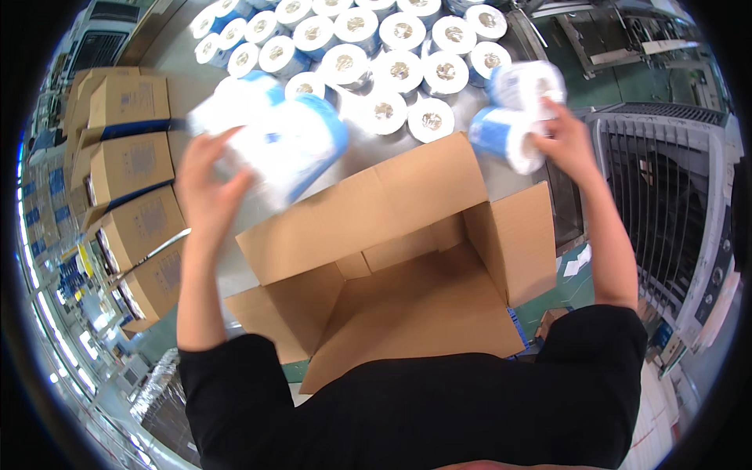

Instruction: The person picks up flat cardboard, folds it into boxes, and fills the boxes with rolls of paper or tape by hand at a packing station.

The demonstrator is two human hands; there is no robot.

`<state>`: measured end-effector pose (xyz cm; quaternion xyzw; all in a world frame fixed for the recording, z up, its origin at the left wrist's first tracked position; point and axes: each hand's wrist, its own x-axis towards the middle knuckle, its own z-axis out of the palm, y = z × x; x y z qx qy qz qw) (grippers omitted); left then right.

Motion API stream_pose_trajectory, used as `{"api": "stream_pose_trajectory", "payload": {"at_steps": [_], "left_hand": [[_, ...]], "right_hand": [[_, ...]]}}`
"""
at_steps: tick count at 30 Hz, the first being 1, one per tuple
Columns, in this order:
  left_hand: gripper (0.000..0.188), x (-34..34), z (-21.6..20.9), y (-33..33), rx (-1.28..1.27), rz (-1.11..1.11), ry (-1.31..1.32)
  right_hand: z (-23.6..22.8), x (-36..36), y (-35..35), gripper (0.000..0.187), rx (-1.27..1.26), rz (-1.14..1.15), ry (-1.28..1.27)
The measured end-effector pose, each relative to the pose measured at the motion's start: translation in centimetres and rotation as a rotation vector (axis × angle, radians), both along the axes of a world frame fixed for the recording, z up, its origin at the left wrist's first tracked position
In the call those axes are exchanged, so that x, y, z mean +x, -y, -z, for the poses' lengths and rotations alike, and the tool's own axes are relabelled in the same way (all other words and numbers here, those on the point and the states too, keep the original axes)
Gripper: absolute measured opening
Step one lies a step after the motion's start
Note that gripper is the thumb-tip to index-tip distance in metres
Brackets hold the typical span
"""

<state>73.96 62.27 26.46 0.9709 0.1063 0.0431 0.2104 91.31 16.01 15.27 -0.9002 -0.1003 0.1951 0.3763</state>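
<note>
My left hand (210,180) is closed on the near ends of two wrapped paper rolls (301,141), white with blue, tilted and smeared by motion. Two more such rolls, a right-hand pair (501,131), are gripped by my right hand (568,141), its fingers at their round ends. Below and between my hands stands an open cardboard box (415,305) with its flaps folded out. Nothing shows inside it. Both pairs of rolls are held beyond the box's far flap, one at each side.
Many standing paper rolls (400,71) cover the far part of the metal table (176,51). Filled cardboard boxes (133,168) line the left side. At the right is a grey machine frame with bars (654,180). A green floor (576,294) shows beside the box.
</note>
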Motion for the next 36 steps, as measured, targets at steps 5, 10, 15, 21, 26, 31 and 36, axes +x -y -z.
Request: {"api": "stream_pose_trajectory", "payload": {"at_steps": [5,10,15,21,26,31,36], "left_hand": [[0.042,-14.7,-2.9,0.7,-1.160,-0.485,-0.261],[0.029,-16.6,1.8,8.5,-0.487,0.083,-0.673],[0.029,-21.6,14.3,10.3,0.429,0.431,-0.769],[0.029,-25.2,23.7,8.1,0.448,0.393,-0.760],[0.037,-19.2,13.5,6.6,0.104,0.609,-1.299],[0.033,-3.7,-1.7,3.9,-0.881,0.443,-0.847],[0.039,7.5,11.6,3.8,0.129,0.629,0.016]], "right_hand": [[-15.8,-4.1,-0.3,0.062,0.055,0.076,0.574],[-20.9,-13.7,-7.7,0.057,-0.251,-1.071,0.286],[-9.0,-22.0,-12.8,0.062,-0.077,-1.097,-0.339],[7.6,-30.3,-23.5,0.061,-0.265,-1.003,-0.264],[8.4,-31.7,-24.5,0.049,-0.326,-0.999,-0.486],[-8.4,-16.9,-21.6,0.028,0.373,-0.670,-0.554],[1.7,-3.6,-16.8,0.036,-0.191,-0.203,-0.004]]}}
